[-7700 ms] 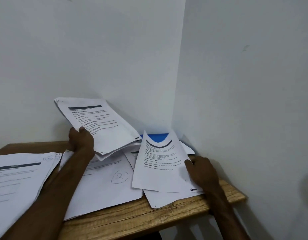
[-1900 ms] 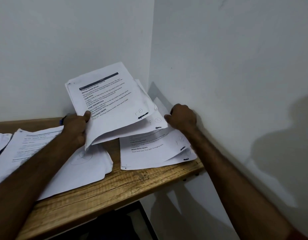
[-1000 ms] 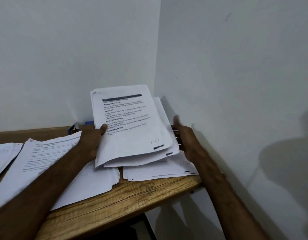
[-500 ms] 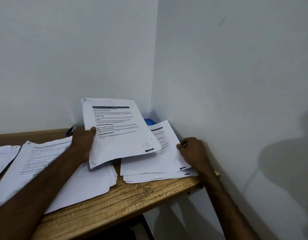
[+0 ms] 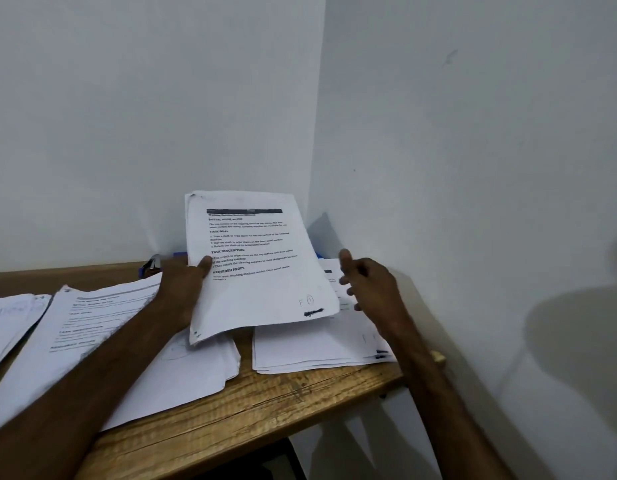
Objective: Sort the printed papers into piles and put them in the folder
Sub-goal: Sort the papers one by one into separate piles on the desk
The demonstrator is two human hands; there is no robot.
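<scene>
— Which step?
— Sorting. My left hand point(image 5: 182, 285) grips the stack of papers point(image 5: 258, 271), raised over the table point(image 5: 265, 407); my right hand point(image 5: 373, 285) hangs open, empty, above the right pile point(image 5: 317, 344).
— Next?
— I'd say the right peels one off the top, matching headings.

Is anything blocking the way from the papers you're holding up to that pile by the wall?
Only your own right hand, open, over the right pile. The held papers in the left hand overhang that pile; nothing else visible lies between.
</scene>
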